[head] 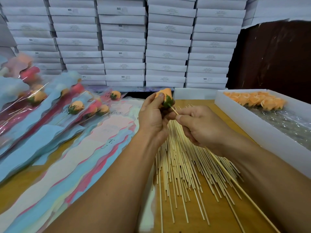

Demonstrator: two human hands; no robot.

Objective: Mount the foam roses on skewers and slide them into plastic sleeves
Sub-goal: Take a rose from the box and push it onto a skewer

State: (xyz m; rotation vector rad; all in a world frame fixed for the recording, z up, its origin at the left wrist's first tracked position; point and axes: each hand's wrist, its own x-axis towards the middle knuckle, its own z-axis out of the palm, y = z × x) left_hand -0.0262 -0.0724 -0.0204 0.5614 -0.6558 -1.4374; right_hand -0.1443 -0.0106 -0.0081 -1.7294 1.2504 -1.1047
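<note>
Sleeves (94, 148) left, skewers (183, 165) centre, probably tray (262, 125) right.

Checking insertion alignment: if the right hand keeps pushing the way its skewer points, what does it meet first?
Likely the green base of the orange rose held by the left hand. The right hand pinches the skewer, whose tip sits at that base; depth unclear.

Orange rose (164, 95), green calyx; pale skewers (183, 158); blue-pink wavy sleeves (101, 148); white boxes (124, 41).
</note>
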